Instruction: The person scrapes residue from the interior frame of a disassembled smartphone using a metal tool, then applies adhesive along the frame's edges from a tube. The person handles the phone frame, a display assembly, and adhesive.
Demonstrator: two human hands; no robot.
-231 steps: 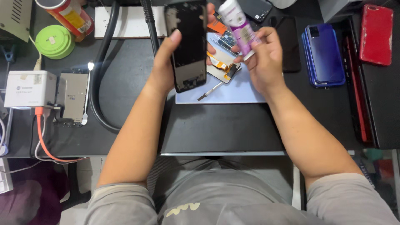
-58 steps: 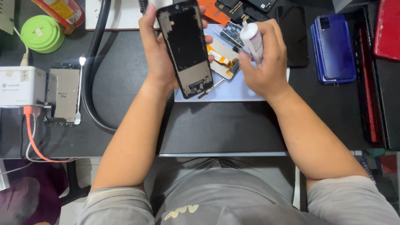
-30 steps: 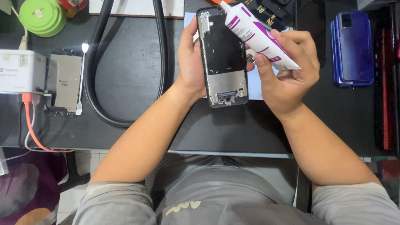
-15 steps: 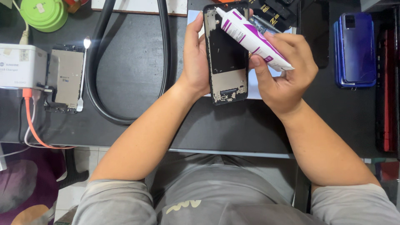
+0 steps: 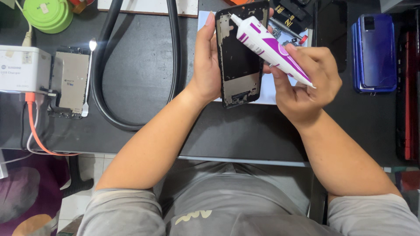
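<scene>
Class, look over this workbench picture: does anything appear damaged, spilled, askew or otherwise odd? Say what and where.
Nothing looks spilled. The phone frame in the left hand is stripped open, its bare inner frame facing up. The right hand holds a white and purple tube, nozzle at the frame's top edge. A second dismantled phone lies at the table's left.

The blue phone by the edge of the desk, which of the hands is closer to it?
Right. The right hand, holding the white and purple tube, sits just beside the blue phone. The left hand is farther off, on the far side of the open phone frame.
</scene>
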